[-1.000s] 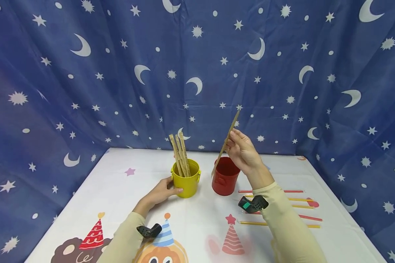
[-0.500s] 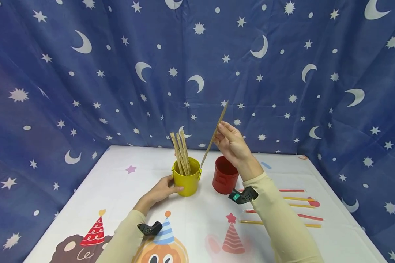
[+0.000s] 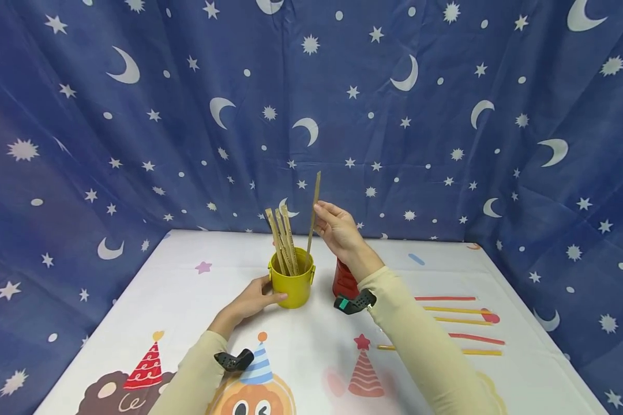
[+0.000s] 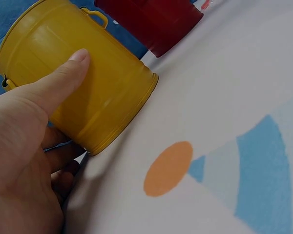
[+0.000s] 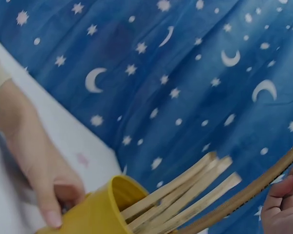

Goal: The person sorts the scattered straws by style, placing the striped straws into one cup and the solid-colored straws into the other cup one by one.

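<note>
The yellow bucket [image 3: 293, 292] stands upright, with several tan paper-wrapped sticks [image 3: 285, 242] leaning left in it. My left hand [image 3: 249, 300] grips its left side; in the left wrist view the thumb lies along the front of the yellow bucket [image 4: 105, 92] and the fingers reach round behind. Above the bucket's right rim, my right hand [image 3: 340, 231] pinches another paper-wrapped stick [image 3: 315, 193] near its middle. That stick is nearly upright, its lower end inside the bucket's mouth. Faint print shows on the held stick [image 5: 244, 195] in the right wrist view.
A red bucket [image 3: 344, 282] stands just right, partly hidden behind my right forearm. Several thin red and yellow sticks [image 3: 467, 311] lie on the right of the table, some partly covered by my sleeve. A blue star-patterned curtain [image 3: 187, 144] hangs behind the table.
My right hand has carried the stick left from beside the red bucket to the yellow one, straightening it and lowering its end inside. The left hand keeps its grip.
</note>
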The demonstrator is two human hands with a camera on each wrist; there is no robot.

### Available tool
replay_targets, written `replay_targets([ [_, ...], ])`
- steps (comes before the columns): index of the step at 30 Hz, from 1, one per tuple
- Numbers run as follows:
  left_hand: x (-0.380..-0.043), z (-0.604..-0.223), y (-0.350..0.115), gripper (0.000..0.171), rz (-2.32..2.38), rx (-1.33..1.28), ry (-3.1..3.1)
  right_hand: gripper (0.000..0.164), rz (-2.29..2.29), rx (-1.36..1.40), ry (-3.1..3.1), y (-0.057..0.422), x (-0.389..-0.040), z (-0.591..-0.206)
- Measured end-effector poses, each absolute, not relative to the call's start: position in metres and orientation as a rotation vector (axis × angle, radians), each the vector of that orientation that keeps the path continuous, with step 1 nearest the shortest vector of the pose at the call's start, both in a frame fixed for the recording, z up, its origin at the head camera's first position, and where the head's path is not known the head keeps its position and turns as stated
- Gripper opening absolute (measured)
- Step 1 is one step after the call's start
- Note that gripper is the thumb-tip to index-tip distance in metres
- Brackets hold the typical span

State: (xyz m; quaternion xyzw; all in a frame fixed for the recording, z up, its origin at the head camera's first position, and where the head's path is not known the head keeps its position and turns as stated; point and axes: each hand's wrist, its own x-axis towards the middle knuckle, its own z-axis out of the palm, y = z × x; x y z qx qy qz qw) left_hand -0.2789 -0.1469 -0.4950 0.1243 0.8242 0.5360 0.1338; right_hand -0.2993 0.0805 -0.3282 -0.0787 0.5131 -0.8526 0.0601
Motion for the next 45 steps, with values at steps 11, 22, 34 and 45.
replay_targets([
  [11,-0.279,-0.494,-0.147,0.093,1.561,0.356,2.392,0.012,-2.477,-0.009,1.714,0.066,-0.316,-0.358],
  [22,-0.279,-0.496,-0.146,0.095,1.538,0.34,2.401,0.003,-2.515,0.096,1.674,0.062,-0.323,-0.372],
  [34,-0.278,-0.497,-0.146,0.096,1.531,0.331,2.4,0.009,-2.473,0.19,1.733,0.058,-0.326,-0.387],
  [45,-0.279,-0.495,-0.146,0.096,1.553,0.331,2.405,0.015,-2.382,0.227,1.811,0.058,-0.327,-0.391],
])
